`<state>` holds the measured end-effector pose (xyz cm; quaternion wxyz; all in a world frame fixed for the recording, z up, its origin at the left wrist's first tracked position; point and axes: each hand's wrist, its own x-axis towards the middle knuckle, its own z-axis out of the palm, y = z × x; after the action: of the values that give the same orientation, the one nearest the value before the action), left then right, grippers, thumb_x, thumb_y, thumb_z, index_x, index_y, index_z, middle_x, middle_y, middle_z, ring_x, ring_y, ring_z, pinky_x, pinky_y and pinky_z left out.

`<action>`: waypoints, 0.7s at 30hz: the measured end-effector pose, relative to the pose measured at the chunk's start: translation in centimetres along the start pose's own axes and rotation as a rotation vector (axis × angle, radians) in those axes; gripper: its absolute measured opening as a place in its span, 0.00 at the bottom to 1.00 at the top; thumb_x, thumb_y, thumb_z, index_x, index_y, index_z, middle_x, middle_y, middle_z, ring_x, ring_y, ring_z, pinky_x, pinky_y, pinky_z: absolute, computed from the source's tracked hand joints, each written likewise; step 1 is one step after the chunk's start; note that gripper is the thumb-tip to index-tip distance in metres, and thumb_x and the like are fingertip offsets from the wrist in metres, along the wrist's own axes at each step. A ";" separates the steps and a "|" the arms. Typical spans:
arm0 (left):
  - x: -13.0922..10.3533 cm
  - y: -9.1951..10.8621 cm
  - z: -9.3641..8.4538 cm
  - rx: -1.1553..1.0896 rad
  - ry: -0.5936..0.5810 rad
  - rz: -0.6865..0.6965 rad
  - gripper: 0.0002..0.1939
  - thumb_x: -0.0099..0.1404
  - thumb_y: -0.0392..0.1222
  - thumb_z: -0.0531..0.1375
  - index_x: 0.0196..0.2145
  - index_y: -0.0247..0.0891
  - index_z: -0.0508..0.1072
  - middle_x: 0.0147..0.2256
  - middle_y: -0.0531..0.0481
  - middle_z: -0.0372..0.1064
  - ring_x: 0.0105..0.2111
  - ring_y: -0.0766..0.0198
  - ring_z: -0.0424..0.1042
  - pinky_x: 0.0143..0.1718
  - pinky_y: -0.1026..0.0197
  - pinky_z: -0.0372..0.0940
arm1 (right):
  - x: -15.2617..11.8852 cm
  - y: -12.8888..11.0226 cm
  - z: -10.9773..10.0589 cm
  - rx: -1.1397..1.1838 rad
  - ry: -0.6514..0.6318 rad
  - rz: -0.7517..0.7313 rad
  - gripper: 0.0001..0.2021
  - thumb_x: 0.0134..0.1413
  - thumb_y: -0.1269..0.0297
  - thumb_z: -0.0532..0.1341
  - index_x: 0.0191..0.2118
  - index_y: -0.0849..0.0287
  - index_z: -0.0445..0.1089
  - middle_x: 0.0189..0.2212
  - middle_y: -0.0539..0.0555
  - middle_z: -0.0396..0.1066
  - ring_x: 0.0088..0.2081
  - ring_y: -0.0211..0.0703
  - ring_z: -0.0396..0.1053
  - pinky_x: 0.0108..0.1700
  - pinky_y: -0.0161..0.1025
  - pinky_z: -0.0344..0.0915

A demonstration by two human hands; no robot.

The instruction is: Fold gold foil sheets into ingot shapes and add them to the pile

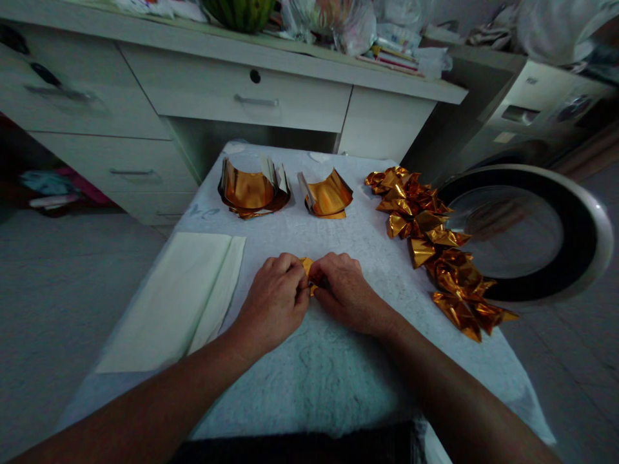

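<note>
My left hand (pixel 280 290) and my right hand (pixel 344 290) meet over the middle of the cloth-covered table (pixel 300 380). Between them is a small piece of gold foil paper (pixel 306 263), pinched by the fingers of both hands and mostly hidden behind them. Beyond my hands lie two curled stacks of gold foil sheets, a larger left stack (pixel 249 190) and a smaller right stack (pixel 329 196). A row of folded gold foil pieces (pixel 420 222) with pointed ends runs down the table's right side.
Folded white paper sheets (pixel 169 296) lie on the left of the table. A white desk with drawers (pixel 213 90) stands behind, bearing a watermelon (pixel 239 11) and plastic bags (pixel 358 29). On the right, a washing machine's open round door (pixel 592 238) comes close to the table edge.
</note>
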<state>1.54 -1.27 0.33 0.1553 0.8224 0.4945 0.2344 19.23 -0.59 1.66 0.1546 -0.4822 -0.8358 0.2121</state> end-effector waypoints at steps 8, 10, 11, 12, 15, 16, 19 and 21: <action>0.0 0.1 -0.1 -0.003 0.002 -0.002 0.08 0.59 0.28 0.56 0.30 0.40 0.64 0.38 0.47 0.64 0.40 0.55 0.64 0.43 0.49 0.64 | 0.0 -0.2 0.2 -0.015 -0.001 0.019 0.08 0.55 0.71 0.55 0.41 0.57 0.66 0.39 0.55 0.67 0.41 0.48 0.60 0.45 0.46 0.54; 0.0 0.0 -0.1 -0.010 0.004 -0.005 0.08 0.59 0.28 0.55 0.30 0.41 0.63 0.38 0.48 0.64 0.40 0.56 0.64 0.43 0.50 0.63 | 0.0 -0.3 0.2 -0.017 0.004 0.025 0.08 0.55 0.71 0.55 0.40 0.57 0.66 0.39 0.55 0.67 0.41 0.48 0.60 0.44 0.46 0.54; 0.0 0.0 -0.1 -0.018 0.004 -0.009 0.09 0.58 0.27 0.56 0.30 0.41 0.63 0.38 0.48 0.64 0.40 0.56 0.64 0.43 0.50 0.63 | 0.0 -0.3 0.3 -0.015 0.005 0.027 0.08 0.55 0.71 0.55 0.40 0.57 0.66 0.39 0.55 0.67 0.41 0.48 0.60 0.44 0.46 0.54; 0.0 0.0 -0.1 -0.027 0.004 -0.013 0.09 0.58 0.27 0.56 0.31 0.41 0.63 0.38 0.49 0.64 0.40 0.56 0.64 0.43 0.50 0.63 | 0.0 -0.3 0.3 -0.010 0.007 0.029 0.08 0.54 0.71 0.55 0.41 0.57 0.66 0.39 0.55 0.67 0.41 0.49 0.60 0.44 0.46 0.54; 0.0 -0.2 -0.1 -0.063 -0.004 -0.015 0.10 0.58 0.27 0.56 0.33 0.40 0.64 0.38 0.49 0.64 0.41 0.56 0.64 0.43 0.51 0.63 | 0.0 -0.4 0.3 0.018 0.021 0.028 0.11 0.53 0.72 0.55 0.43 0.57 0.65 0.39 0.55 0.68 0.41 0.48 0.60 0.45 0.46 0.54; 0.0 -0.2 -0.1 -0.072 -0.008 -0.009 0.09 0.58 0.27 0.56 0.33 0.40 0.65 0.38 0.48 0.64 0.41 0.56 0.64 0.43 0.50 0.63 | 0.0 -0.4 0.3 0.028 0.029 0.029 0.12 0.52 0.72 0.55 0.43 0.57 0.64 0.39 0.55 0.68 0.41 0.48 0.60 0.45 0.46 0.54; -0.1 -0.5 -0.1 -0.097 -0.021 0.005 0.07 0.60 0.29 0.57 0.32 0.40 0.67 0.39 0.48 0.65 0.42 0.56 0.64 0.44 0.50 0.63 | -0.1 -0.5 0.3 0.054 0.048 0.037 0.15 0.51 0.73 0.55 0.46 0.57 0.62 0.40 0.55 0.69 0.41 0.48 0.61 0.46 0.47 0.55; -0.1 -0.6 -0.2 -0.115 -0.032 0.003 0.07 0.60 0.29 0.58 0.33 0.40 0.69 0.40 0.48 0.65 0.43 0.56 0.65 0.45 0.50 0.63 | -0.1 -0.5 0.3 0.063 0.048 0.046 0.15 0.51 0.73 0.55 0.46 0.58 0.61 0.40 0.55 0.69 0.42 0.49 0.61 0.46 0.47 0.55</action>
<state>0.95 -1.04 0.17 0.2098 0.8166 0.4766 0.2491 18.74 -0.97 1.64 0.1849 -0.5009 -0.8135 0.2303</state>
